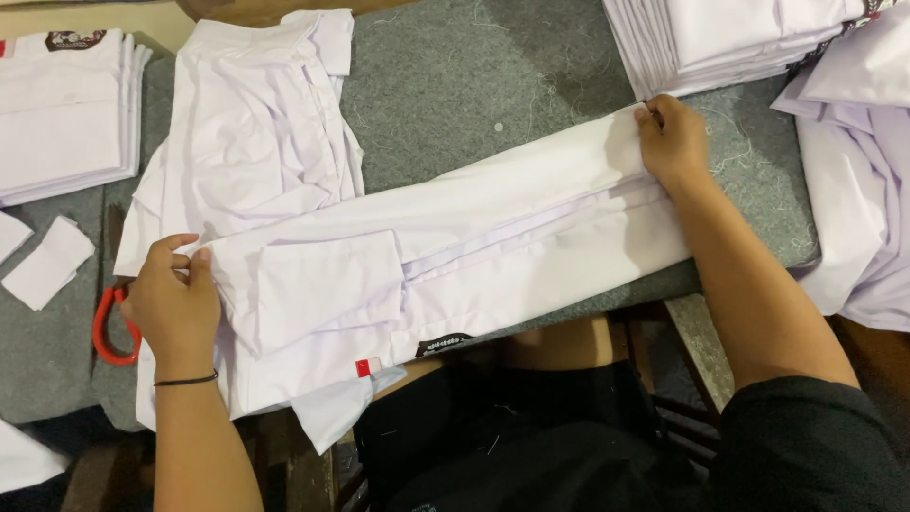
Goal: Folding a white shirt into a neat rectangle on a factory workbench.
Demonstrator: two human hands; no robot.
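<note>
One folded white shirt lies slantwise across the bench's near edge, long axis running from the left hand up to the right hand. Both hands' fingers pinch its ends. Another shirt lies behind; two stacks sit at the far corners

White shirt, folded lengthwise
Long narrow strip lying diagonally, sleeve folded over front, small black label and red tag at its near edge.

Two hands, three shirt stacks, one red-handled scissors.
</note>
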